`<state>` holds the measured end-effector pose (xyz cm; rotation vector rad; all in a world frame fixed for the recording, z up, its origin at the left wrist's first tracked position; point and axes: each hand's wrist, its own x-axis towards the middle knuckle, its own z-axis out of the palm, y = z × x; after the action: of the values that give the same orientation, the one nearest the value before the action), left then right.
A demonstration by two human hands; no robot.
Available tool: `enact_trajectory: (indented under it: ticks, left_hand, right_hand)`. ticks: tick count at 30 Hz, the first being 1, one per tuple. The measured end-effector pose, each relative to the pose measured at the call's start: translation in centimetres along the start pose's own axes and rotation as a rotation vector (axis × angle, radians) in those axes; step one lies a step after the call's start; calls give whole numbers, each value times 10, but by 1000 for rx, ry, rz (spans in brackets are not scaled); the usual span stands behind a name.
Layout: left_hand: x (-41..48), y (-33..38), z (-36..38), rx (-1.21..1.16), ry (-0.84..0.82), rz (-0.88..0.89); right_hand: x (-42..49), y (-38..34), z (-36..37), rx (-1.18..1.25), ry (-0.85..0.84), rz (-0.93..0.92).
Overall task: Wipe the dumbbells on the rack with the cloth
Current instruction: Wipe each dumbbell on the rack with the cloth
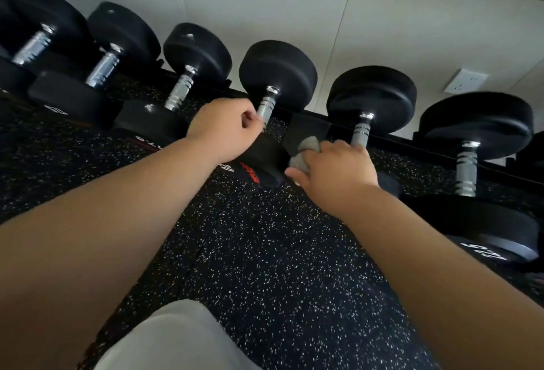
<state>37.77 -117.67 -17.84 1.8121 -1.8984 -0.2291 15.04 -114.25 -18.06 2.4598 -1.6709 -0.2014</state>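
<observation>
Gripping the middle dumbbell's chrome handle (266,106) with my left hand (225,130), my right hand (335,168) bunches the grey cloth (304,153) against its near head – dumbbells along the rack (391,141) likely remain.

Your left hand (225,128) lying beside the fourth dumbbell's handle (266,105) on the rack (309,122), your right hand (338,169) sitting right of it, cloth (304,153) lying between them.

Black dumbbells (278,75) crowd the rack (412,146) side by side, leaving narrow gaps around their chrome handles (266,105), with open speckled floor (265,252) below.
</observation>
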Motion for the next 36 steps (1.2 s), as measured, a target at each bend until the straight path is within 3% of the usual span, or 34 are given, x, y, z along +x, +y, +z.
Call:
enact_trajectory:
  ticks: [3,5,7,9,12,15,18,22,24,29,31,34,36]
  left_hand:
    - [-11,-49,-41,274,61,160]
    - [-9,-84,-64,438,17,166]
    - [-3,-108,-78,485,-75,122]
    - [1,-122,-79,464,-113,118]
    - [10,-131,-73,416,-114,132]
    - [26,-136,-67,412,-131,159]
    - [34,-144,-54,470,-125,165]
    - [32,-153,-39,509,-75,139]
    - [33,-154,-42,477,-81,134]
    - [31,-156,-42,383,-43,131]
    - [32,-158,-41,379,-28,132]
    - [33,-162,-38,380,2,143]
    - [32,-163,-37,371,25,147]
  right_hand:
    - [-7,7,-3,489,261,57]
    - [-12,-7,-7,626,396,-24]
    - [-7,-35,-5,638,273,-83]
    - [3,-68,8,680,81,-12]
    - [15,-101,30,819,114,130]
    - [33,-108,35,739,280,130]
    - [60,-116,20,423,402,9]
    - [87,-133,-5,229,218,-119]
    - [89,-128,-8,230,230,-144]
    - [60,-84,17,641,209,56]
    - [59,-83,16,681,181,105]
    - [82,-106,-5,421,173,-20]
    - [106,-131,-25,228,82,-131]
